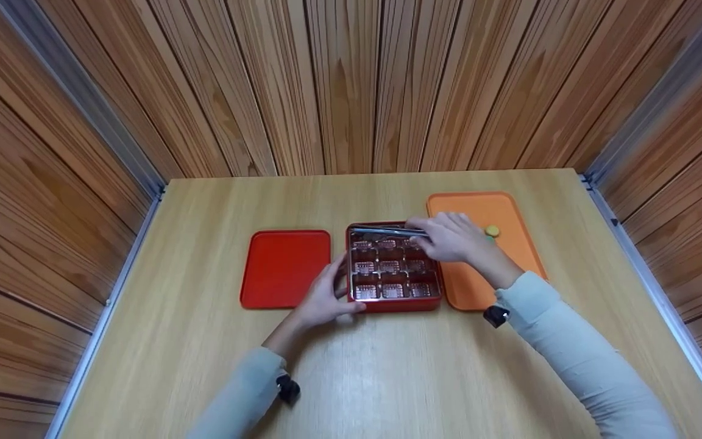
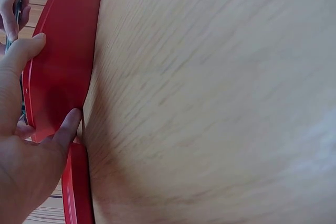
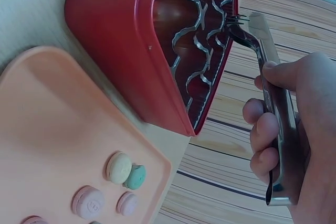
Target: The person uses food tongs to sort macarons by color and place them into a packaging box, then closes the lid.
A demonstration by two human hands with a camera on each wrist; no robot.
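A red tin box [image 1: 395, 306] holds a clear plastic insert [image 1: 392, 266] with several square compartments. My left hand [image 1: 325, 297] grips its front left corner, the thumb along the front wall and the fingers on the left side. My right hand [image 1: 451, 238] holds metal tongs [image 3: 283, 145] across the far side of the box. One tip of the tongs has fork-like prongs [image 3: 237, 19], close by the box rim in the right wrist view. No food shows between the tips. Beside the box lies an orange tray [image 1: 473, 207], partly covered by my right hand and forearm.
Several macarons sit on the tray, among them a cream one [image 3: 118, 168], a green one [image 3: 135, 177] and a pink one [image 3: 88, 203]. A red lid [image 1: 284, 268] lies left of the box. Wood-panelled walls [image 1: 345, 85] enclose the wooden table [image 1: 387, 378].
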